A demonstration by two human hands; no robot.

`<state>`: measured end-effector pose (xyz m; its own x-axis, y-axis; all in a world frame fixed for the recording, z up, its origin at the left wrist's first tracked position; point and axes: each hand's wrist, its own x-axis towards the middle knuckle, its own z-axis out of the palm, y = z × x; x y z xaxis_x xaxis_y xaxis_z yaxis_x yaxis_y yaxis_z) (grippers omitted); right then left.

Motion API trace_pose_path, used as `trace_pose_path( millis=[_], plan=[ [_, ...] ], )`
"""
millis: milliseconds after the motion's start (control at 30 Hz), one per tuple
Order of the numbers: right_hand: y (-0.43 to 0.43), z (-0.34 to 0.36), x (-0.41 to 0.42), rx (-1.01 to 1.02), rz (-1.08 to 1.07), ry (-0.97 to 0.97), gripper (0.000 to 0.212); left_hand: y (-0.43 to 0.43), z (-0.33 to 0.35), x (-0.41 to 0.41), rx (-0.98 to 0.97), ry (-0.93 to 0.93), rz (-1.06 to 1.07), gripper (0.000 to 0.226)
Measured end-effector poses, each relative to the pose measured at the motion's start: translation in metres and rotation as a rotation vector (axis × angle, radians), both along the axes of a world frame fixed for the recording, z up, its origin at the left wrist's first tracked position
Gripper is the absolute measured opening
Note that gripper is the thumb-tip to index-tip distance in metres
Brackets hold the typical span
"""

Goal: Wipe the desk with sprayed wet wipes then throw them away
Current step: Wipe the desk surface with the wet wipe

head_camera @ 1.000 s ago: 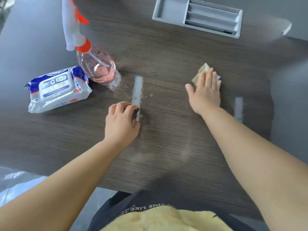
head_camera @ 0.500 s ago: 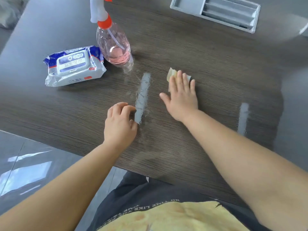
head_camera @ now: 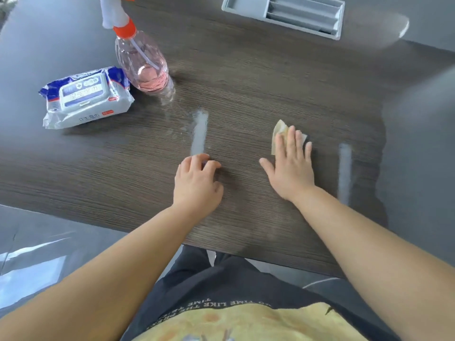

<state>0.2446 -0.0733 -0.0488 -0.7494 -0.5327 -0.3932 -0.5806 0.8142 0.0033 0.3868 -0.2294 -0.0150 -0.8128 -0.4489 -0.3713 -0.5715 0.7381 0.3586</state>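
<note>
My right hand (head_camera: 291, 166) lies flat on the dark wood desk (head_camera: 246, 77), fingers spread, pressing a folded yellowish wet wipe (head_camera: 279, 131); only the wipe's far corner shows past my fingertips. My left hand (head_camera: 197, 185) rests on the desk to the left with its fingers curled and nothing visible in it. A clear spray bottle (head_camera: 142, 62) with pink liquid and an orange collar stands at the back left. Beside it lies a blue and white pack of wet wipes (head_camera: 86, 97), lid closed.
A grey compartment tray (head_camera: 283, 14) is set into the desk at the back. Two pale reflected streaks (head_camera: 199, 131) lie on the wood. The desk's near edge (head_camera: 246, 252) runs just in front of my body, with grey floor (head_camera: 37, 254) at the left.
My right hand slid the wipe left toward the middle streak, then back to the right and nearer. My left hand stayed curled in about the same spot.
</note>
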Motion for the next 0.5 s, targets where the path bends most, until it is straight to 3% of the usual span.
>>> trace_pose_path(
  millis=[133, 200, 267, 400, 500],
  plan=[
    [0.019, -0.005, 0.053, -0.074, 0.447, -0.054, 0.076, 0.008, -0.002, -0.005, -0.03, -0.04, -0.044, 0.046],
    [0.042, -0.003, 0.041, -0.056, 0.491, -0.045, 0.071, 0.008, -0.002, -0.005, -0.037, -0.044, -0.047, 0.046],
    [0.063, -0.003, 0.02, -0.047, 0.361, 0.002, 0.075, 0.008, -0.003, -0.006, -0.049, -0.048, -0.054, 0.046],
    [0.059, 0.004, 0.011, 0.0, -0.122, -0.027, 0.07, 0.01, -0.004, -0.006, -0.055, -0.046, -0.037, 0.046],
    [0.032, 0.004, 0.051, -0.065, -0.018, -0.061, 0.073, 0.011, -0.005, -0.005, -0.052, -0.042, -0.034, 0.047]
  ],
)
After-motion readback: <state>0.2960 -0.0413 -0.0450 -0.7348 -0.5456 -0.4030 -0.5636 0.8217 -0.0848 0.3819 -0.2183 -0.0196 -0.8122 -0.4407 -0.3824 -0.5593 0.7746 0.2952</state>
